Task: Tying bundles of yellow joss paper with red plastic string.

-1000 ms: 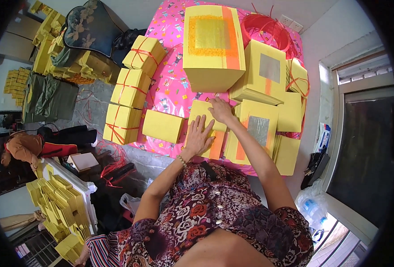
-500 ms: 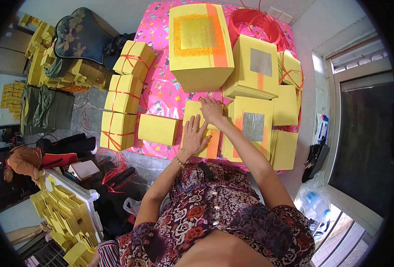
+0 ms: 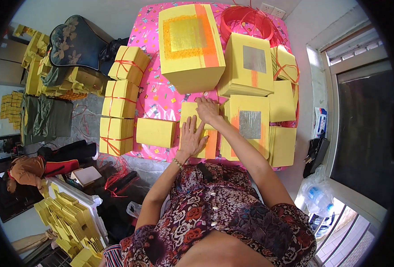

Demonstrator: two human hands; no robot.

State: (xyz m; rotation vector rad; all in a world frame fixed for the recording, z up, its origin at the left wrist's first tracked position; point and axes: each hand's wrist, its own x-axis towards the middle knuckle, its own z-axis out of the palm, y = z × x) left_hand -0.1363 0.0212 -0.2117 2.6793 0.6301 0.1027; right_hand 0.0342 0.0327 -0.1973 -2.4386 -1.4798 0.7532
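Two yellow paper pieces, one plain and one with an orange band, lie at the near edge of the pink table; I cannot tell if they are one folded sheet. My left hand (image 3: pixel 192 139) rests flat, fingers spread, on the orange-banded paper (image 3: pixel 211 144). Past it, my right hand (image 3: pixel 207 111) has its fingers bent around the far edge of the plain yellow paper (image 3: pixel 189 108); the fingertips are partly hidden. To the right stands a stack of yellow paper with a silver square (image 3: pixel 250 124). A plain yellow block of paper (image 3: pixel 156 132) sits left of my left hand.
Bundles tied with red strips (image 3: pixel 121 97) line the table's left side. A tall yellow paper stack (image 3: pixel 190 49) stands at the back, near a red coil of strapping (image 3: pixel 246 24). At left, a person (image 3: pixel 27 171) works near piled yellow paper (image 3: pixel 70 220). A window (image 3: pixel 361 129) is at right.
The whole view has shifted slightly as my head moved. Both hands stay on the paper in nearly the same places.
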